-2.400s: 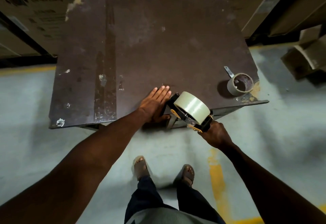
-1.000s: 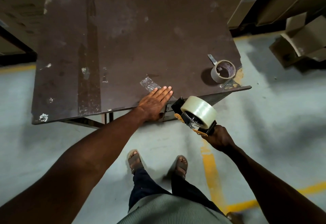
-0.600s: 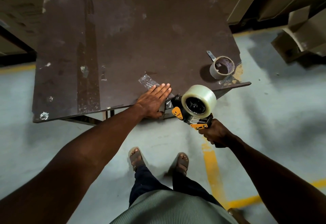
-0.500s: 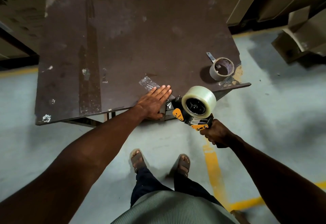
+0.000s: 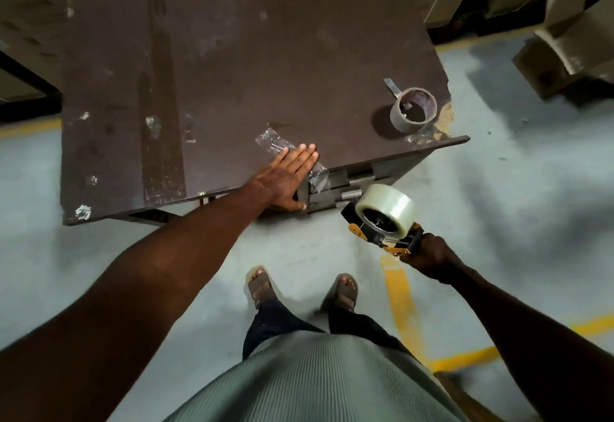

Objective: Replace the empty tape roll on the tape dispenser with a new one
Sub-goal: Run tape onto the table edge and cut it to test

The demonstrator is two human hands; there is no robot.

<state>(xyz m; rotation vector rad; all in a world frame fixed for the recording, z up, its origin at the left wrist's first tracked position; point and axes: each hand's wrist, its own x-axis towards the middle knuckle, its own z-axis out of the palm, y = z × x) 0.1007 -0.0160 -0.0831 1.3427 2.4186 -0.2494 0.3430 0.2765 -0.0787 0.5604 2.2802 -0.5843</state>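
Note:
My right hand [image 5: 428, 252] grips the handle of a black and orange tape dispenser [image 5: 382, 235], held off the table's near edge, over the floor. A full clear tape roll [image 5: 387, 207] sits on its hub. A strip of clear tape [image 5: 275, 144] is stuck on the dark table [image 5: 232, 56] and bends over the near edge. My left hand [image 5: 287, 177] lies flat on that strip, fingers together, palm down. The empty cardboard tape core [image 5: 413, 109] stands near the table's right front corner.
Cardboard boxes [image 5: 571, 46] sit on the floor at the right and behind the table. Yellow lines [image 5: 402, 305] mark the grey floor. My sandalled feet [image 5: 262, 287] stand just in front of the table's metal frame [image 5: 352, 179].
The dispenser has pulled back off the table edge and to the right, leaving a strip of tape on the table. My left hand stays pressed on it.

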